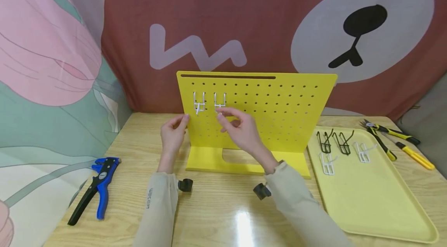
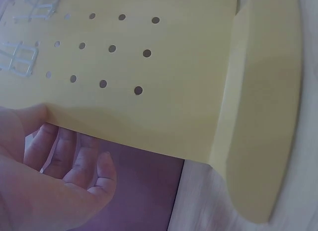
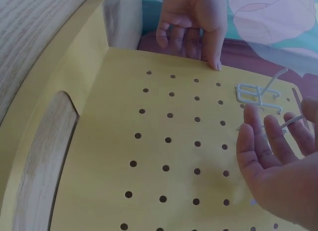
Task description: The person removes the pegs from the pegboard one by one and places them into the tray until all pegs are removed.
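Note:
A yellow pegboard (image 1: 272, 123) stands upright on its base. My left hand (image 1: 173, 132) holds its left edge, with the thumb in front and the fingers behind, as the left wrist view shows. Two white wire hooks hang in the upper left holes: the outer hook (image 1: 199, 103) is free of the hands. At the inner hook (image 1: 220, 99), my right hand (image 1: 241, 128) pinches the projecting prong between thumb and index finger. In the right wrist view, the fingers of the right hand (image 3: 278, 166) partly hide this hook.
On the right, a pale yellow tray (image 1: 377, 200) holds two black hooks (image 1: 341, 144) and two white hooks (image 1: 327, 164). Yellow-and-black pliers (image 1: 394, 132) and a yellow-handled tool (image 1: 415, 155) lie beyond it. A blue-and-black wire stripper (image 1: 101, 187) lies on the left.

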A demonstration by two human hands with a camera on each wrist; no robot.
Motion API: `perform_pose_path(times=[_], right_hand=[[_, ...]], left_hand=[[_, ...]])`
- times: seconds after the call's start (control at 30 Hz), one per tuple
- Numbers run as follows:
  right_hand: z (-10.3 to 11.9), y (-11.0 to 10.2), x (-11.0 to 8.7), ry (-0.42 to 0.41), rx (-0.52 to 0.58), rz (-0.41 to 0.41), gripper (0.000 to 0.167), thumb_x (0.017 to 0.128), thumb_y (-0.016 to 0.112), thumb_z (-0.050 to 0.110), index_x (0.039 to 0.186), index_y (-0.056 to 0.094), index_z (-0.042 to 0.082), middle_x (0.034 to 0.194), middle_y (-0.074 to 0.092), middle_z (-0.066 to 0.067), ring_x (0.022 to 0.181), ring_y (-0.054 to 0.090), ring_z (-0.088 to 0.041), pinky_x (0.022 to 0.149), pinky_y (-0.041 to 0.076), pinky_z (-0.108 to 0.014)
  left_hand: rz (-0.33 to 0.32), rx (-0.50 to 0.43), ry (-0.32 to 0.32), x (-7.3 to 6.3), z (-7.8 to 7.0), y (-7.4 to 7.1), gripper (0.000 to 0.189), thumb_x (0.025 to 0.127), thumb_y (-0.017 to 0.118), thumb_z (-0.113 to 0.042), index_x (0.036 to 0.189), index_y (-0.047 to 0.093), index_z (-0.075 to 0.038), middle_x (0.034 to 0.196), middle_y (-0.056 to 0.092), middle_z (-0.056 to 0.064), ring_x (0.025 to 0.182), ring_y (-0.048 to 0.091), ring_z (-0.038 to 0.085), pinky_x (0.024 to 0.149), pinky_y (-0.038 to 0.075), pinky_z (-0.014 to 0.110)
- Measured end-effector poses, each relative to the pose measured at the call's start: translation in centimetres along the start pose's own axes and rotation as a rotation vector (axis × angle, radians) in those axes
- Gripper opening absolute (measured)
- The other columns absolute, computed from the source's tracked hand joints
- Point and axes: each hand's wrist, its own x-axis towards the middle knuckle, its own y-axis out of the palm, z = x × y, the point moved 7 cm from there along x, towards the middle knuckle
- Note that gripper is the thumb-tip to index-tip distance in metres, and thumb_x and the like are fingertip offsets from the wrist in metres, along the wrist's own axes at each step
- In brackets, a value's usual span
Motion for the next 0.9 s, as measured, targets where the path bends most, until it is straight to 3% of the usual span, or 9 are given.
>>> perform_pose_path(times=[0.3,0.57,0.73,0.8,0.9], right_hand=[[0.4,-0.3,-0.1,0.004,-0.015,0.006,0.026,0.097,0.058,0.018,0.116,0.067,0.003,0.118,0.067,-0.009,0.078,0.068,-0.030,0.040,0.028,-0.023],[0.4,-0.4,-0.2,-0.009,0.024,0.009,0.026,0.096,0.061,0.014,0.116,0.067,0.000,0.117,0.066,-0.014,0.076,0.068,-0.024,0.039,0.027,-0.023],[0.6,-0.7,-0.3,-0.037,0.091,-0.012,0.022,0.095,0.061,0.011,0.113,0.068,-0.001,0.112,0.068,-0.015,0.072,0.067,-0.025,0.056,0.051,-0.032],[0.7,-0.9,-0.3,-0.042,0.109,-0.025,0.022,0.096,0.060,0.011,0.112,0.068,-0.001,0.109,0.069,-0.015,0.072,0.067,-0.027,0.067,0.055,-0.042],[0.9,-1.2,-0.4,-0.035,0.112,-0.033,0.022,0.096,0.059,0.013,0.110,0.069,-0.001,0.106,0.069,-0.015,0.072,0.067,-0.027,0.068,0.055,-0.045]], left_hand=[[-0.009,-0.001,0.019,0.0,-0.1,-0.1,0.034,0.093,0.064,-0.030,0.112,0.069,-0.002,0.108,0.067,0.014,0.089,0.061,0.020,0.076,0.050,0.031],[0.000,0.001,0.015,0.0,0.0,0.0,0.035,0.093,0.064,-0.031,0.112,0.070,-0.003,0.108,0.067,0.013,0.087,0.060,0.016,0.071,0.048,0.022],[-0.014,-0.002,0.014,0.1,0.0,0.0,0.034,0.093,0.065,-0.031,0.111,0.070,-0.002,0.107,0.067,0.013,0.084,0.060,0.013,0.072,0.049,0.025],[-0.021,-0.005,0.013,0.1,0.0,0.0,0.034,0.092,0.066,-0.030,0.110,0.070,-0.002,0.106,0.068,0.014,0.083,0.061,0.012,0.075,0.051,0.031],[-0.024,-0.008,0.011,0.1,0.0,0.0,0.033,0.092,0.066,-0.029,0.110,0.070,-0.002,0.106,0.068,0.014,0.082,0.061,0.011,0.081,0.051,0.040]])
